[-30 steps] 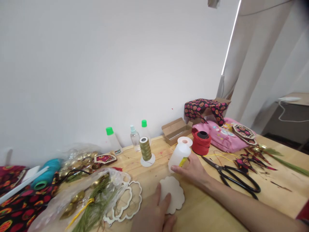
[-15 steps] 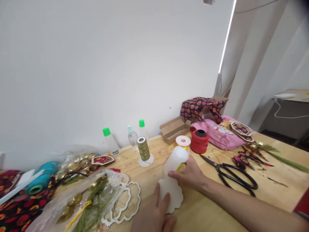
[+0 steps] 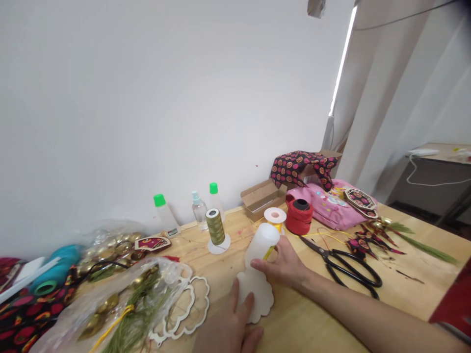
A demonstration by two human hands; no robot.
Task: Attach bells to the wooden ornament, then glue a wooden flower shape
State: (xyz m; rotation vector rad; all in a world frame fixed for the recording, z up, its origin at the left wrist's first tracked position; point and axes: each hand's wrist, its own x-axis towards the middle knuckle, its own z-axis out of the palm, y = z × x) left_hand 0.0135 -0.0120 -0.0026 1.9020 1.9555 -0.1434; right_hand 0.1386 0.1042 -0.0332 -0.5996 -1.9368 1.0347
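Observation:
A white squeeze bottle point(image 3: 262, 242) with a yellow label is upside down and tilted, its base up, and my right hand point(image 3: 281, 264) is wrapped round it. Its lower end is over the far part of a flat, off-white scalloped piece point(image 3: 259, 300) on the table; I cannot see whether the tip touches. My left hand point(image 3: 231, 321) rests at the near left of this piece, fingers apart and fingertips on its surface. Left of that hand, white scalloped frames point(image 3: 198, 306) lie partly under a clear plastic bag point(image 3: 176, 269).
Black-handled scissors point(image 3: 342, 264) lie right of my right hand. Behind it stand a red thread spool point(image 3: 299, 216), a yellow thread spool point(image 3: 275, 218) and an olive one point(image 3: 215, 228). Green-capped bottles point(image 3: 165, 215) lean by the wall. A pink bag point(image 3: 324, 206) and open carton point(image 3: 263, 201) sit behind.
The view has shifted slightly, so everything appears a little farther left. Both hands, the bottle and the scalloped piece keep nearly the same positions relative to each other.

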